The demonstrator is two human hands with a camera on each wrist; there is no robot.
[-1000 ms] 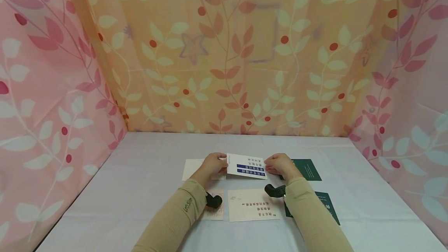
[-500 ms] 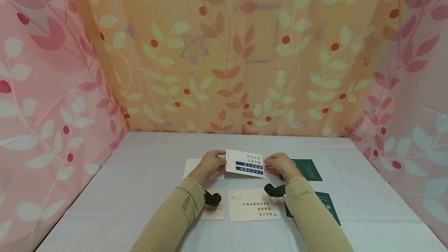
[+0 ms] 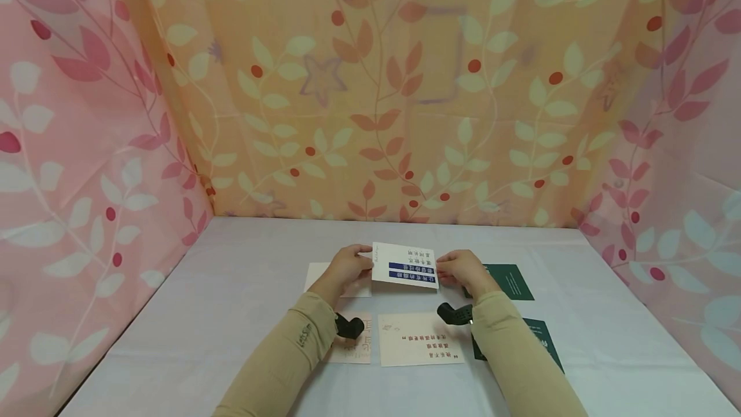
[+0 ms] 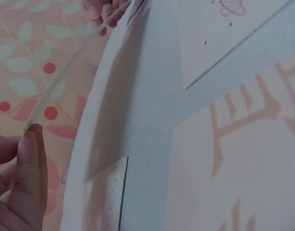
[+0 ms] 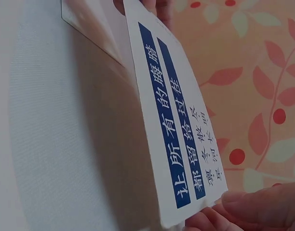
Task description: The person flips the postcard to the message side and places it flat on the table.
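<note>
**White card, held up between two hands**

White card (image 3: 404,266): one, blue-barred, raised off the table (image 3: 231,314) and tilted; lettering upside down to the wearer. It hangs over the far row, between blank card and far green card.

Left hand (image 3: 348,268): pinches one short end, thumb against fingers.

Right hand (image 3: 463,268): pinches the opposite short end, thumb above, fingers beneath.

Reason for hold, as judged: gripping both ends steadies thin card and leaves most print uncovered.

Far row: blank card (image 3: 317,275), partly behind the left hand; far green card (image 3: 512,282), partly behind the right.

Near row: orange-lettered card (image 3: 360,354), red-lettered card (image 3: 421,340), near green card (image 3: 547,340); all flat, the first two just apart.

Reason for layout, as judged: rows with gaps keep each card separate and easily lifted.

Containers: none seen; cards lie directly on the table.
</note>
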